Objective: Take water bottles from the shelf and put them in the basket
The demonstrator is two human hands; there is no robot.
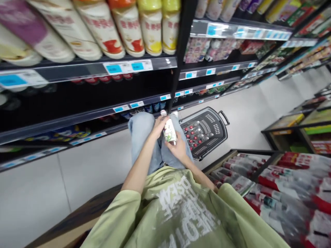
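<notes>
A small white bottle (pixel 170 131) with a pinkish cap and green and dark print lies tilted over my knees. Around its upper end, near the cap, my left hand (pixel 159 126) is closed. My right hand (pixel 178 146) grips the lower end, its fingers partly hidden behind the bottle. Just right of my legs a dark shopping basket (pixel 216 132) with a handle stands on the floor. Several clear bottles with red caps (pixel 192 132) are inside it.
Ahead, a dark shelf unit (pixel 152 100) carries price tags and large white bottles (pixel 129 32) on its upper level. Lower right, a display holds packs of red-labelled bottles (pixel 279 193). Pale floor (pixel 248 103) runs along the aisle to the right.
</notes>
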